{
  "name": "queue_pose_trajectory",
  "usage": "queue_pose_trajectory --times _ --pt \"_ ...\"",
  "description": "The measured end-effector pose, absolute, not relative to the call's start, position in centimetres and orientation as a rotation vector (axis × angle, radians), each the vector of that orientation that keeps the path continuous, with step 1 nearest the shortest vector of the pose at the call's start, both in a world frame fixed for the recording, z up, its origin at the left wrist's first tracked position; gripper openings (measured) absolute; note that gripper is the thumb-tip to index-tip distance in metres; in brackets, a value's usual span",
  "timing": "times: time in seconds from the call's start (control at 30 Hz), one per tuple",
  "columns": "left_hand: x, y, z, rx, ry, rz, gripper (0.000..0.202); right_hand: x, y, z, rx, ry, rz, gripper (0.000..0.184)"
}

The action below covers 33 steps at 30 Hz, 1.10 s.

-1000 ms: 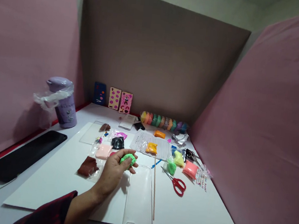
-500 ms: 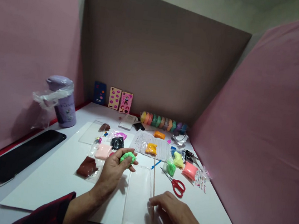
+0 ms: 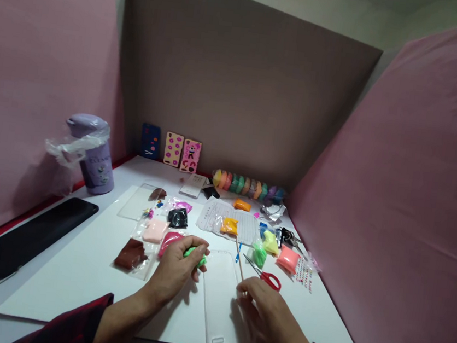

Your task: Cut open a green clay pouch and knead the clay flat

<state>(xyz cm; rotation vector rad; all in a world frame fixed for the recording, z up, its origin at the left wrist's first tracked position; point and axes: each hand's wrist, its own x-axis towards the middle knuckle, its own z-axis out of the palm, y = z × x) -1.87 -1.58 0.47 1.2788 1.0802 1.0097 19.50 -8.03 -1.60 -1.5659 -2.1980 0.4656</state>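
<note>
A lump of bright green clay (image 3: 201, 260) is gripped in my left hand (image 3: 177, 262), thumb and fingers closed round it, just above a clear phone case (image 3: 218, 297). My right hand (image 3: 264, 310) curls its fingers at the case's right edge, closed on it; the thumb and part of that edge are hidden. A thin wooden stick (image 3: 239, 255) runs from the orange clay packet (image 3: 229, 226) down to my right fingertips, its lower end out of sight. Red-handled scissors (image 3: 269, 279) lie just beyond that hand.
Brown (image 3: 131, 254), pink (image 3: 154, 231) and black clay packets (image 3: 177, 218) lie left. Green (image 3: 259, 255), yellow (image 3: 271, 243) and coral packets (image 3: 288, 260) are right. Decorated phone cases (image 3: 173, 150) stand at the back, near a purple bottle (image 3: 96, 162). A black phone-like slab (image 3: 31, 234) lies left.
The clear case has turned, its near end shifting right and slightly away, with my right hand at its edge. My left hand has moved slightly lower, still holding the green clay.
</note>
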Motion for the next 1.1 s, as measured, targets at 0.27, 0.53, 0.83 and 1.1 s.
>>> queue_pose_trajectory --times 0.27,0.53,0.83,1.1 --pt "-1.6 -1.7 0.6 1.018 1.160 0.818 0.043 17.3 -7.8 -1.8 -1.687 -2.224 0.417 0.023" --pt "-1.8 -1.2 0.3 1.069 1.125 0.763 0.031 16.9 -8.0 -3.2 -1.607 -2.126 0.449 0.034" --pt "-2.3 -1.2 0.5 1.025 0.787 0.871 0.028 16.7 -5.9 0.9 -1.410 -1.438 1.140 0.047" --pt "-2.6 -0.6 0.1 1.059 0.889 1.178 0.027 15.4 -3.0 0.7 -1.190 -1.137 1.277 0.029"
